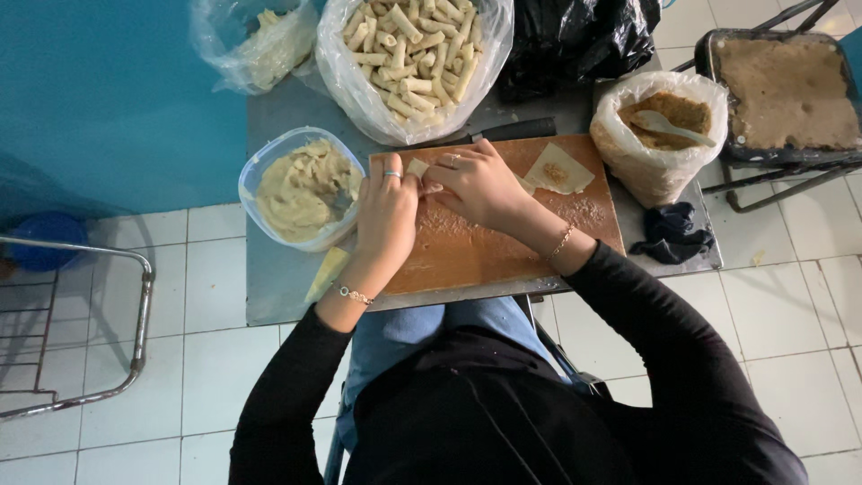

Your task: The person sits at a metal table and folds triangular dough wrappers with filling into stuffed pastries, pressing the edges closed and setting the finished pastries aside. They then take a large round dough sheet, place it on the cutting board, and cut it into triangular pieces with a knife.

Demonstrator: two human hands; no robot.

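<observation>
Both my hands meet over a brown wooden cutting board point(503, 247) on a small grey table point(278, 278). My left hand point(388, 208) and my right hand point(478, 184) together pinch a small pale pastry roll point(417, 167) at the board's far left. A flat square wrapper with a dab of filling point(558, 170) lies on the board to the right of my hands. Rings are on both hands and bracelets on both wrists.
A clear tub of pale paste point(303, 187) stands left of the board. A plastic bag of finished rolls point(415, 56) sits behind, a bag of brown filling with a spoon point(664, 126) at right. A knife point(516, 130), a dark cloth point(672, 232), a tray point(781, 90) and a metal rack point(81, 332) surround the table.
</observation>
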